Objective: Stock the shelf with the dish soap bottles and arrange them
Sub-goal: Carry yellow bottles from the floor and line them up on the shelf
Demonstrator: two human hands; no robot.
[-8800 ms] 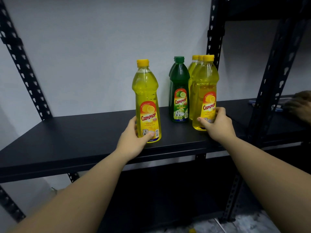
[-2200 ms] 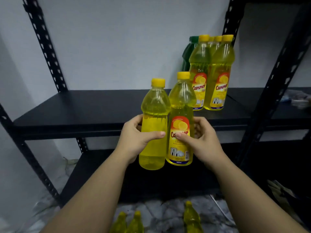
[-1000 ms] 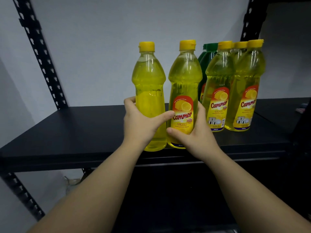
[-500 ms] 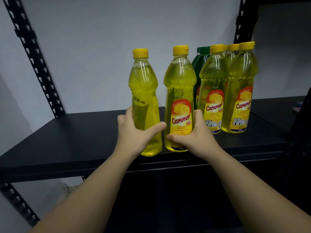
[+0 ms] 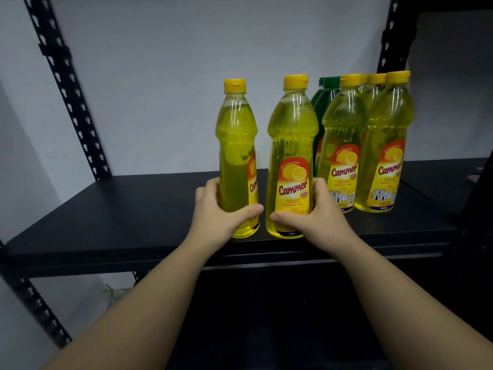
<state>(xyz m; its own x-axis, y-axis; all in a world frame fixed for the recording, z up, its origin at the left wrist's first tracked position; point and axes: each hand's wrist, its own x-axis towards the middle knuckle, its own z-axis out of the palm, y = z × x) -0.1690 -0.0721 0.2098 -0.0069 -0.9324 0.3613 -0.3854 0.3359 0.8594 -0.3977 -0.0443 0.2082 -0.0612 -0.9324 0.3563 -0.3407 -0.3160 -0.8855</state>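
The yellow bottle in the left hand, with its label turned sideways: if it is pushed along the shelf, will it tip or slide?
The yellow bottle stands tall on a narrow base, so a high push would probably tip it. It looks nearly full, so likely heavy. The left hand grips it low, which should help it slide on the smooth shelf.

A plain pale grey wall (image 5: 173,76) stands behind a black metal shelving rack; its perforated uprights (image 5: 66,86) slant at left and right; a darker bay (image 5: 450,84) lies beyond the right upright (image 5: 394,33); light is dim.
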